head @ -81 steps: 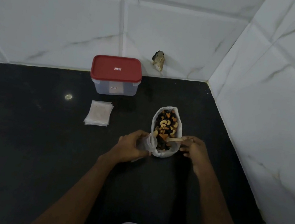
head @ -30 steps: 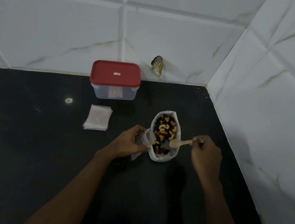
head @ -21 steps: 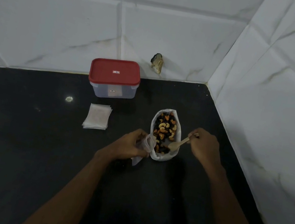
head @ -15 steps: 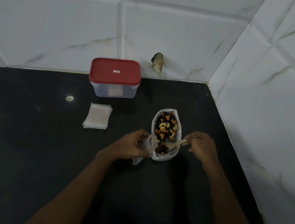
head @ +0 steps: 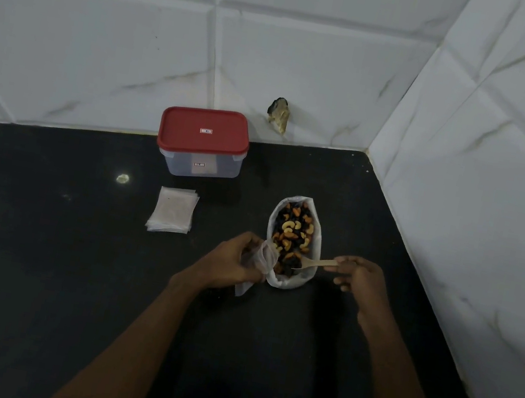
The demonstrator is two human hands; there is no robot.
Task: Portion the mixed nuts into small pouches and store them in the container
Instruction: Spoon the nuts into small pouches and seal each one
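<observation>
Mixed nuts [head: 293, 235]: pale curved nuts, brown nuts and dark bits, piled in the white bag.
White bag [head: 285, 282]: open at the top, sitting on the black counter [head: 34, 265].
Wooden spoon [head: 316, 263]: its round end is dipped in the nuts at the near end of the bag; the right hand [head: 359, 277] pinches its handle.
Small pouch [head: 265, 256]: clear, gripped by the left hand [head: 231, 263], right against the bag's left side.
Spare pouches [head: 173, 210]: a flat stack, left of the bag, just in front of the container.
Container [head: 204, 164]: clear box with its red lid [head: 203, 130] on, at the back of the counter.
</observation>
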